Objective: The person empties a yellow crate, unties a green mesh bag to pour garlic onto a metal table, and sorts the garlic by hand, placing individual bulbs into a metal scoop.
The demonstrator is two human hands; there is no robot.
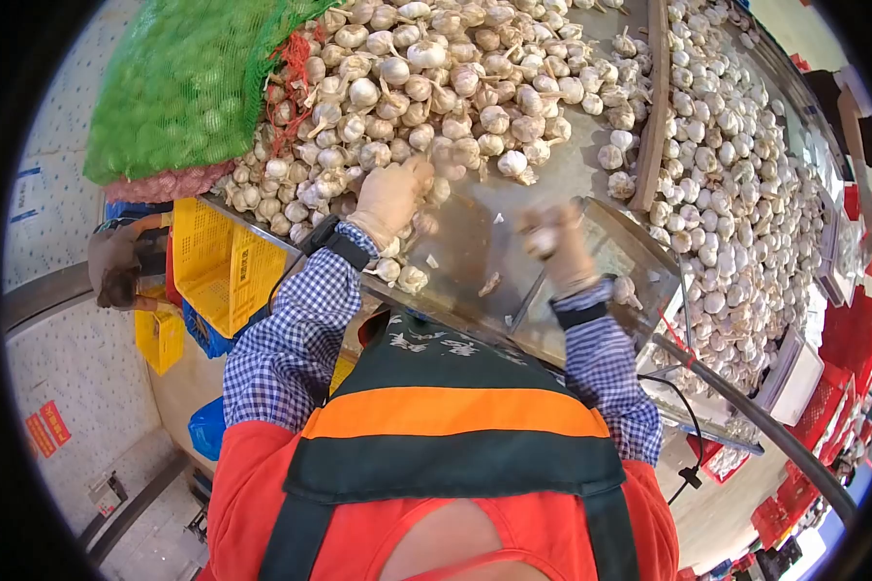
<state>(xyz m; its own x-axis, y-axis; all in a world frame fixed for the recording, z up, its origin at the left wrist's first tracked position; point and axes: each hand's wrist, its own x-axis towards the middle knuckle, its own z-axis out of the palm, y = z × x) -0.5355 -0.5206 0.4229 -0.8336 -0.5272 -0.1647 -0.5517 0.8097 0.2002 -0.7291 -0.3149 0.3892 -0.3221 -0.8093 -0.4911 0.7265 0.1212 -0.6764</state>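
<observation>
A heap of garlic bulbs (426, 87) covers the far left of the metal table (465, 252). My left hand (394, 198) is at the heap's near edge, its fingers curled against the bulbs; what lies inside them is hidden. Some bulbs beside its fingertips look smeared by motion. To the right, above the table's near side, my right hand (564, 247) is blurred, its fingers closed on a garlic bulb (541, 242). A metal-edged tray (630, 247) sits by this hand, with a bulb (626, 292) at its near side. Loose bulbs (412, 279) and skin scraps lie near my left wrist.
A wooden divider (655, 107) separates the heap from more garlic (722, 194) on the right. A green mesh sack (179, 87) rests at the far left, above yellow crates (228, 271). A metal bar (765, 421) slants along the right. Another person (121, 261) bends at left.
</observation>
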